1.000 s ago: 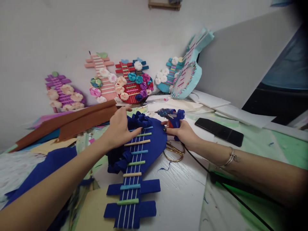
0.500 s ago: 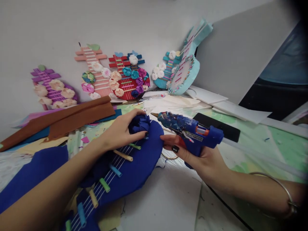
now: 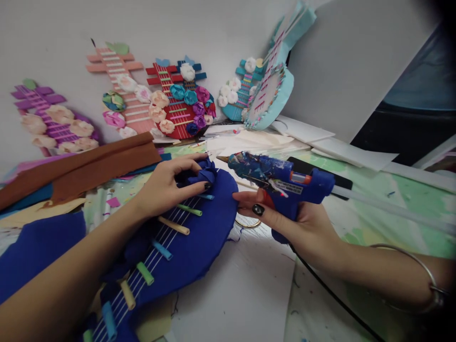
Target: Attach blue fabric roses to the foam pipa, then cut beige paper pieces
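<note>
A dark blue paper-covered guitar shape (image 3: 195,247) lies tilted before me, with white strings and several small rolled paper bars in green, cream and blue. At its far end, my left hand (image 3: 160,187) has its fingers and thumb curled round a dark blue paper flower (image 3: 207,172). My right hand (image 3: 309,237) grips a blue glue gun (image 3: 260,171), nozzle toward the flower and a clear glue stick out of its back. Its fingertips touch the guitar's rounded edge. More dark blue flowers are partly hidden under my left forearm.
Decorated paper guitars, among them a red one (image 3: 180,118) and a light blue one (image 3: 274,99), lean at the back wall. Brown paper (image 3: 107,166) lies at left, a black phone (image 3: 342,185) behind the glue gun. Gold scissors handles (image 3: 249,224) show beneath my right fingers. A black cord (image 3: 327,289) trails forward.
The guitar has turned, its neck swinging toward lower left. My right hand has brought the glue gun nearer and its fingers to the guitar's edge. My left hand has closed round the flower.
</note>
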A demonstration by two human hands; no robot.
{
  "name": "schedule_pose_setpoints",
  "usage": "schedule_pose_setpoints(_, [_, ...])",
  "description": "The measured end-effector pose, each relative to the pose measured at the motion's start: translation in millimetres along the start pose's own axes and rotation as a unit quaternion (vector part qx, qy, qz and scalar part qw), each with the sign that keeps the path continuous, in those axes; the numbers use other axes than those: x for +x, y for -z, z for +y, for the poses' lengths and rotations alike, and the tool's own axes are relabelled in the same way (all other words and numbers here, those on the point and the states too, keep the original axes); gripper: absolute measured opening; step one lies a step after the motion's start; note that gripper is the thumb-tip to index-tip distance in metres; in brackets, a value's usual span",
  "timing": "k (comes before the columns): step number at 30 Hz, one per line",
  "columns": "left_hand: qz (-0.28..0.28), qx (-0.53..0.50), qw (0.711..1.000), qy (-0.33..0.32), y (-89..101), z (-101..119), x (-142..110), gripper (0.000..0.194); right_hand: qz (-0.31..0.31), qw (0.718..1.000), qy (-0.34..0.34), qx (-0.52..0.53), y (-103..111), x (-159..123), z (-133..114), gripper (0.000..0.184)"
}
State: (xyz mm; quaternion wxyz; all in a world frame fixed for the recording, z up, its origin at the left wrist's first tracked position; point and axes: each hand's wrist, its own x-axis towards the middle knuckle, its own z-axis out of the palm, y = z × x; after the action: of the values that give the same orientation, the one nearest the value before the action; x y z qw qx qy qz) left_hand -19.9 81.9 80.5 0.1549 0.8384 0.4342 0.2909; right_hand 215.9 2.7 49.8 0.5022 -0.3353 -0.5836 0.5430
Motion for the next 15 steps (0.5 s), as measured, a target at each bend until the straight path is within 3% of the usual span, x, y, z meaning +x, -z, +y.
schedule_pose_setpoints(10, [0.030,-0.023,0.999,-0.014,-1.0,-1.0,-2.1,0.014,0.013,0.992,-0.067,0.101,1.6,4.3,-5.0,0.030])
schedule_pose_setpoints(15, [0.023,-0.013,0.999,-0.035,-3.6,-3.0,-2.1,0.015,0.022,0.994,-0.088,0.060,5.9,7.2,-7.1,0.026])
